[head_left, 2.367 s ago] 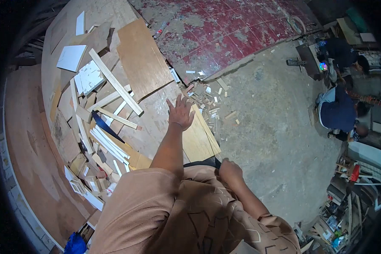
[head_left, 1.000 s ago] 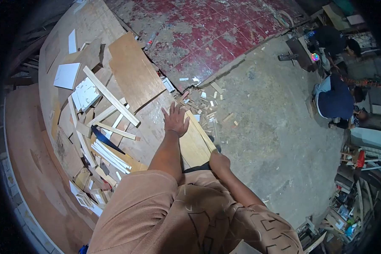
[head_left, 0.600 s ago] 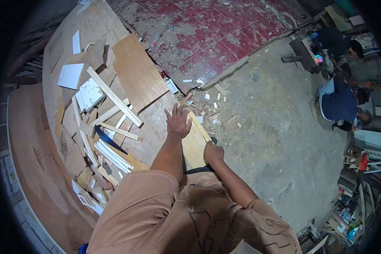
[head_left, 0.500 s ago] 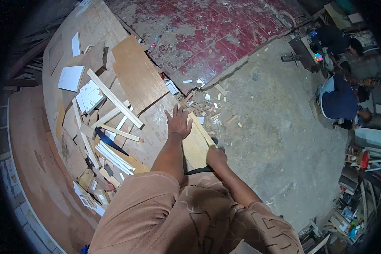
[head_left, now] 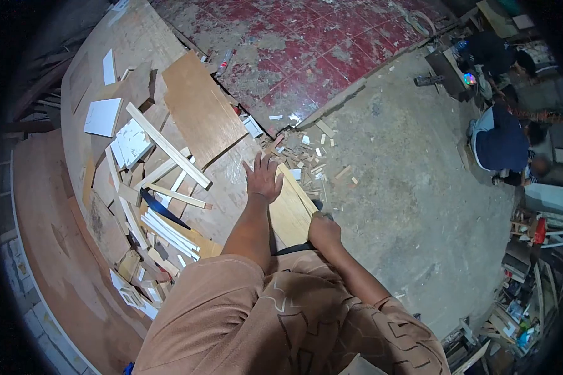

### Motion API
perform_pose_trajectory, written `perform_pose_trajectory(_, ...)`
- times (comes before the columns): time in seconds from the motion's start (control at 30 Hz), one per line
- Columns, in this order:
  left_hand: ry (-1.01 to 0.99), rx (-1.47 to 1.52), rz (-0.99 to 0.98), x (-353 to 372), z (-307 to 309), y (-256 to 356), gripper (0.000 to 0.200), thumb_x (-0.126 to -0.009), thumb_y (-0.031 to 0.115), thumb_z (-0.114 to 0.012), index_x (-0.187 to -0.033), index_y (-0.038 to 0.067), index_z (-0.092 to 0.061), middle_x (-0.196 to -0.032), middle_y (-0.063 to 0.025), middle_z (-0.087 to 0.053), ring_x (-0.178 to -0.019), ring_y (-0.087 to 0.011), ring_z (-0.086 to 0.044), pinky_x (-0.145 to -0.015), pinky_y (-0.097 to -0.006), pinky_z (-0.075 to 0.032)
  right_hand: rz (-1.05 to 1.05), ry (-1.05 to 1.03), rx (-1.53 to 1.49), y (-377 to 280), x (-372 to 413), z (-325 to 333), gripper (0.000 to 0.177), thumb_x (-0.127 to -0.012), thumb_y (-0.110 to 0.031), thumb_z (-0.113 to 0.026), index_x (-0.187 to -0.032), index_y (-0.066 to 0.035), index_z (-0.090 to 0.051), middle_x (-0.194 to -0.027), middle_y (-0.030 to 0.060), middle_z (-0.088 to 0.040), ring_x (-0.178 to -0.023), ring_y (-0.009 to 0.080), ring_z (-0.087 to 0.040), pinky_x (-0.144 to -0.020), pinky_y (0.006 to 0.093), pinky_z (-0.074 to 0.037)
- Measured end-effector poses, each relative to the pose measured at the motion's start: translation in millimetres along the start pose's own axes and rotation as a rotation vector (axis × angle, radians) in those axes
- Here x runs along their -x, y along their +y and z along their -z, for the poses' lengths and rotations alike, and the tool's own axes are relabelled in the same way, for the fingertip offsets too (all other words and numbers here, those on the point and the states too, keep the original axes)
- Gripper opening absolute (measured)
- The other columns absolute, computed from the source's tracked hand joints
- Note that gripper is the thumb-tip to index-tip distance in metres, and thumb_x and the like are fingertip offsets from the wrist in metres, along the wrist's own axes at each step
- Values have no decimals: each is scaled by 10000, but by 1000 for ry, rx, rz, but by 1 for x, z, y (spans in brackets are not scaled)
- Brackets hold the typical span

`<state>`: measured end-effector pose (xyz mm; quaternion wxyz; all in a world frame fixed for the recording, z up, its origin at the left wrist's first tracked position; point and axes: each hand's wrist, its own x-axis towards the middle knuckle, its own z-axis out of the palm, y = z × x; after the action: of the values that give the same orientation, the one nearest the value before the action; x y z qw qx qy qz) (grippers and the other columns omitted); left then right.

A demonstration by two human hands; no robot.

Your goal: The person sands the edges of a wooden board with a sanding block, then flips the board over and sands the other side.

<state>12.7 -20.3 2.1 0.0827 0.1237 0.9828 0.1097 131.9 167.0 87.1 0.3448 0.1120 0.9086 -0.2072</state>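
Observation:
A pale wooden board [head_left: 289, 215] lies in front of me at the edge of the plywood work surface, partly covered by my hands and clothing. My left hand [head_left: 264, 181] rests on the board's far left part, palm down with fingers spread. Along the board's right side runs a narrow wooden strip [head_left: 298, 189]. My right hand [head_left: 324, 231] is closed in a fist at the lower right edge of the board, at the near end of that strip. What it grips is hidden by the fingers. A dark object [head_left: 318, 204] shows just beyond this fist.
Plywood sheeting [head_left: 222, 209] on my left carries wooden battens [head_left: 169, 146], a brown panel [head_left: 203, 106], white strips [head_left: 169, 234] and a blue-handled tool [head_left: 159, 206]. Offcuts [head_left: 306, 156] litter the concrete floor [head_left: 406, 187]. Two people [head_left: 500, 140] sit at the right.
My right hand has shifted slightly up and to the right along the board's edge, and its wrist has turned a little. The left hand stays in place on the board.

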Motion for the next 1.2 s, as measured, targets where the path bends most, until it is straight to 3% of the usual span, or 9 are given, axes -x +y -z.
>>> perform_pose_trajectory(0.17,4,-9,-13,0,-1,0,434,-889,375,-515,-1218,93,-532,-1404,-131,-406,-1402,-370,-247,-1061,-738,-138,49,-56,27,30,43,16,235,-800,-111,-546,-959,37,-637,-899,256,-679,-859,410,-678,-749,489,-541)
perform_pose_trajectory(0.27,-3,-13,-20,-1,3,-1,442,-881,355,-517,-1226,80,-523,-1395,-146,-418,-1390,-384,-265,-1054,-739,-148,-60,-126,39,26,60,21,226,-794,-101,-547,-942,43,-637,-905,260,-677,-874,412,-673,-740,487,-541)
perform_pose_trajectory(0.4,-24,-50,-7,-1,3,2,443,-885,358,-509,-1231,82,-524,-1403,-145,-413,-1391,-383,-267,-1052,-739,-150,217,-58,3,15,9,-11,230,-852,-105,-495,-968,61,-603,-918,288,-667,-886,402,-677,-712,489,-541)
perform_pose_trajectory(0.47,-32,-46,0,-1,2,1,442,-887,362,-507,-1229,82,-526,-1406,-145,-410,-1392,-383,-266,-1051,-739,-151,5,-2,-33,-4,-26,-27,260,-890,-118,-439,-1002,66,-584,-907,292,-665,-865,398,-682,-701,486,-543)
perform_pose_trajectory(0.57,-37,-32,-1,-4,5,0,435,-891,366,-501,-1221,83,-530,-1409,-145,-405,-1393,-382,-262,-1048,-740,-156,17,5,-54,1,-21,-29,281,-905,-124,-401,-1013,64,-579,-906,287,-667,-841,409,-680,-716,492,-540)
perform_pose_trajectory(0.73,-17,-8,-17,0,3,0,415,-896,356,-493,-1203,81,-534,-1406,-146,-402,-1394,-382,-257,-1043,-743,-163,11,-151,-13,35,65,21,269,-870,-134,-447,-1011,55,-577,-944,306,-658,-892,430,-666,-784,523,-522)
perform_pose_trajectory(0.8,0,-14,-17,0,6,3,403,-900,346,-487,-1198,78,-533,-1400,-148,-404,-1394,-384,-257,-1042,-744,-160,-82,-179,17,44,75,29,275,-853,-138,-466,-1014,54,-580,-957,309,-656,-914,431,-661,-798,529,-520)
perform_pose_trajectory(0.9,6,-6,-30,0,5,2,404,-905,344,-482,-1201,72,-526,-1405,-149,-401,-1392,-385,-259,-1044,-744,-159,-9,-122,25,51,72,22,268,-889,-120,-408,-1013,53,-571,-909,298,-668,-870,452,-667,-765,532,-523)
perform_pose_trajectory(1.2,14,-16,-30,0,4,2,417,-915,351,-464,-1222,73,-516,-1410,-165,-405,-1389,-389,-269,-1057,-739,-145,56,-18,-52,33,3,-39,245,-871,-98,-436,-989,57,-586,-880,269,-680,-847,446,-673,-740,521,-536)
